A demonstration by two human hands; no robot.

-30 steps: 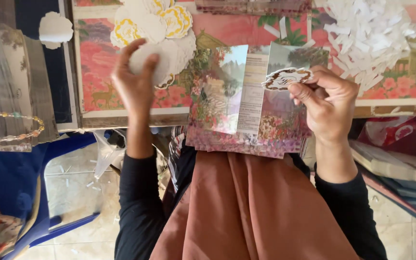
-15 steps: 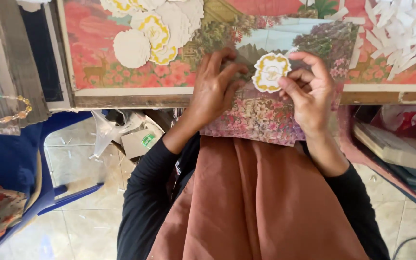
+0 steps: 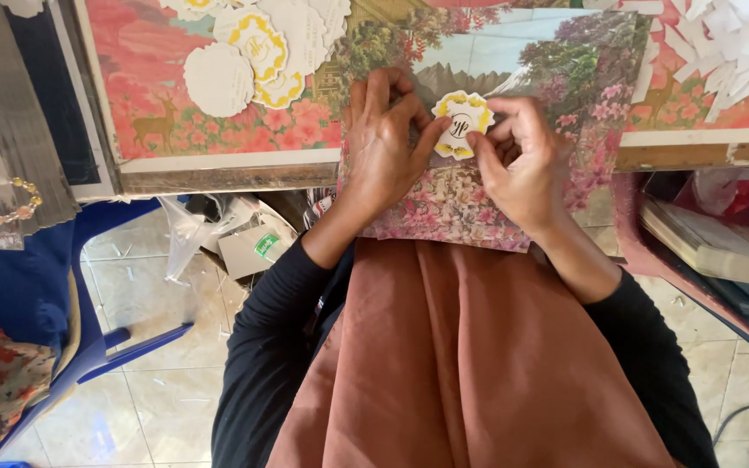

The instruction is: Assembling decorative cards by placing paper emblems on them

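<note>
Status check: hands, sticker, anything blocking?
Left hand and right hand both pinch the round yellow-and-white sticker. Sticker sits over the floral card at the table edge. Nothing in the way.

Both hands pinch a scalloped white-and-yellow sticker (image 3: 460, 125) — left hand (image 3: 385, 139), right hand (image 3: 520, 160); it sits over a flowered card (image 3: 470, 204); similar cutouts (image 3: 253, 52) lie beside.

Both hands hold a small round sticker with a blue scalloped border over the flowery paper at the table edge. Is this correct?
Not quite. The head view shows the sticker has a yellow scalloped border, not blue. Both the left hand and right hand hold it over the flowery paper.
</note>
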